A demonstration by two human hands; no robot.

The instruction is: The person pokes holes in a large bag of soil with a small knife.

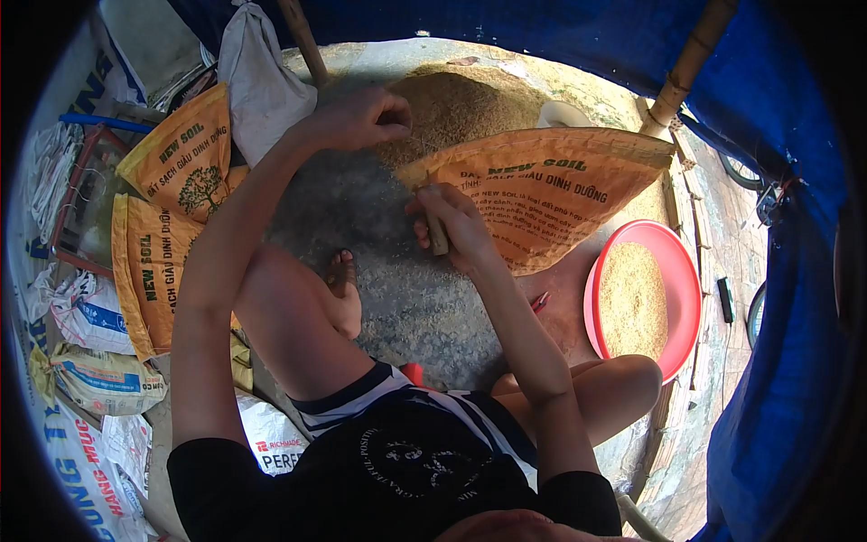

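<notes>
Head view shows us crouched on the floor [388, 298], which is dusted with husk. Our left hand [361, 117] reaches to the edge of the grain pile [461, 104], fingers curled loosely together over the grain. Our right hand [452, 226] pinches the open rim of the orange sack [560, 194], fingers folded tight on the fabric. This sack lies between the pile and a red basin [686, 289] holding more grain, just beside our right knee.
</notes>
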